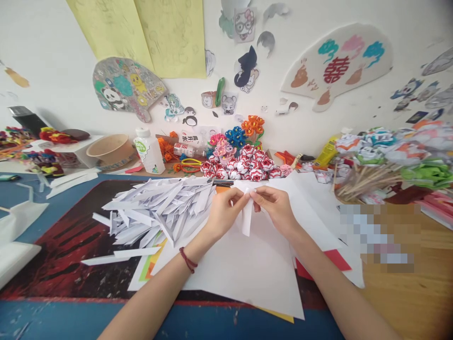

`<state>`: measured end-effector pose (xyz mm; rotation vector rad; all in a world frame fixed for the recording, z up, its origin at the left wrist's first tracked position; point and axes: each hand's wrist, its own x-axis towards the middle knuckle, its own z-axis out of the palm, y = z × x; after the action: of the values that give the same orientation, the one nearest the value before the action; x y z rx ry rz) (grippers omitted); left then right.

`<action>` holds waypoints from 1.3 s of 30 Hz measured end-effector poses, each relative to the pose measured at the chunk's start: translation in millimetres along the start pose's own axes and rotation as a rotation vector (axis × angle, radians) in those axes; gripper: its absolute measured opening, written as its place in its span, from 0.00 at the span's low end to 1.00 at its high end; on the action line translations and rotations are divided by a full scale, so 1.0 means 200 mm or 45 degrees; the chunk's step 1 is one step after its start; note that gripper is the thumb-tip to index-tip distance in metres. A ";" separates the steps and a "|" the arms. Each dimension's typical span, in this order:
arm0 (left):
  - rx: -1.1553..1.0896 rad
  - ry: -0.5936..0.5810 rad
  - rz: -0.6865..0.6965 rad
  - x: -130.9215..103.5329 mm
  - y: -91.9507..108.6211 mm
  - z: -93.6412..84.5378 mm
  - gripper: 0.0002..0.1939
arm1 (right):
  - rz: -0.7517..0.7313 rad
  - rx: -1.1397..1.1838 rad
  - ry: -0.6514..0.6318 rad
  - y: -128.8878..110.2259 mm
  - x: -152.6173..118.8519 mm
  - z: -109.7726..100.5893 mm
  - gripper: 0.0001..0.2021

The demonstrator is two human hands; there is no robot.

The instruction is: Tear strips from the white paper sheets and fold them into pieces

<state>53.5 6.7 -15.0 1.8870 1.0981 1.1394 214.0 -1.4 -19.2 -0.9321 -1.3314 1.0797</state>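
A narrow folded white paper strip [247,218] hangs down between my two hands, its top end pinched by the fingertips. My left hand [226,208] grips it from the left side, thumb and forefinger pressed together. From the right, my right hand [278,204] pinches the same top end, fingertips almost touching those of the left. Beneath both hands lie large white paper sheets [233,269]. Left of them is a big heap of folded white strips [159,208], with a few loose ones at its lower edge.
Behind the hands stand red-and-white paper flowers [247,163] and a white bottle [149,151]. A round tan bowl [109,150] sits back left. At right are wooden sticks [370,182] and paper flowers. Red paper [338,260] lies by the right forearm.
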 end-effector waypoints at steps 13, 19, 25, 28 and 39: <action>-0.052 0.046 0.014 0.01 0.00 -0.02 0.16 | -0.015 -0.028 -0.028 -0.01 0.00 0.00 0.07; -0.067 0.040 0.007 0.01 0.00 -0.03 0.17 | -0.027 -0.076 -0.047 -0.02 -0.01 0.00 0.09; -0.046 -0.002 0.010 0.01 0.02 -0.03 0.14 | -0.021 -0.120 0.029 -0.03 0.00 -0.01 0.09; -0.063 0.060 -0.004 0.02 0.03 -0.03 0.12 | -0.014 -0.132 0.012 -0.03 0.00 -0.01 0.09; -0.106 0.081 0.040 0.00 0.03 -0.03 0.09 | -0.031 -0.180 -0.038 -0.03 -0.01 -0.01 0.10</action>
<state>49.8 5.2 -6.6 1.8206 1.0428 1.2516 216.7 -4.1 -14.7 -1.0041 -1.4548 0.9939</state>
